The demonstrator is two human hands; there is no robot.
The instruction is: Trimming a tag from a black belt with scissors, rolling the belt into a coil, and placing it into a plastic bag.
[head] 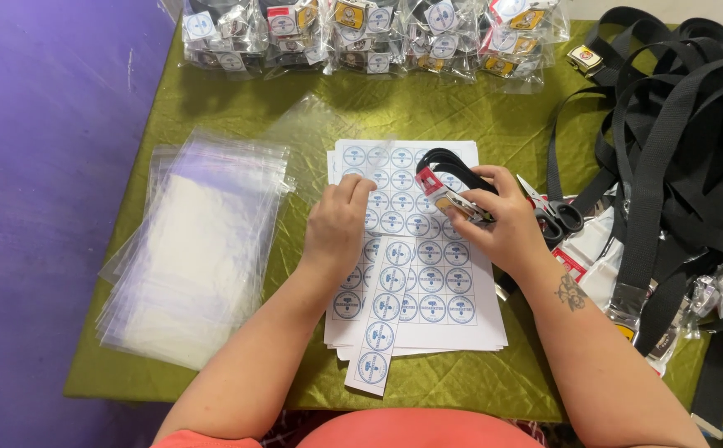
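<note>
My right hand [502,222] grips a rolled black belt [448,168] with a metal buckle and a red-and-white tag, held just above a stack of white sticker sheets [440,286] printed with round blue stickers. My left hand [338,222] rests on the sheets' upper left part, fingers curled over the stickers, holding nothing that I can make out. A cut strip of stickers [380,328] lies slanted across the sheets toward the table's front edge.
A pile of clear plastic bags [196,249] lies left on the green tablecloth [428,112]. Bagged belts [361,33] line the far edge. Loose black belts [676,149] heap at the right, with black-handled scissors [556,217] beside my right hand.
</note>
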